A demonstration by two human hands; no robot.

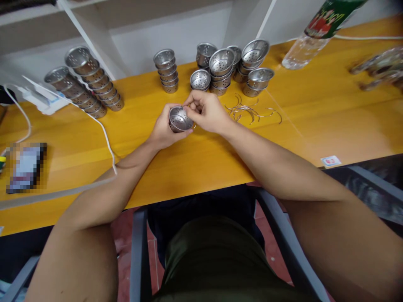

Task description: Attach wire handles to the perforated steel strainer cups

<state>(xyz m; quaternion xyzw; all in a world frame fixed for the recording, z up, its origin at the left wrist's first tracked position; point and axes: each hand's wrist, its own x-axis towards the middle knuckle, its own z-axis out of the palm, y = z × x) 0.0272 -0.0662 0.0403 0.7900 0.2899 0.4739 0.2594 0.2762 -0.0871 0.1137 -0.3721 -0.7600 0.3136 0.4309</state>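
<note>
My left hand is wrapped round a small perforated metal cup, held just above the yellow table at its middle. My right hand is closed in a pinch at the cup's rim; a thin wire seems to be between its fingers, too small to be sure. A loose pile of curved wire handles lies just right of my right hand. Several stacks of the same perforated cups stand behind my hands.
Two long leaning stacks of cups lie at the back left, beside a white power strip with a cable crossing the table. A plastic bottle lies at the back right. A blurred packet sits at the left.
</note>
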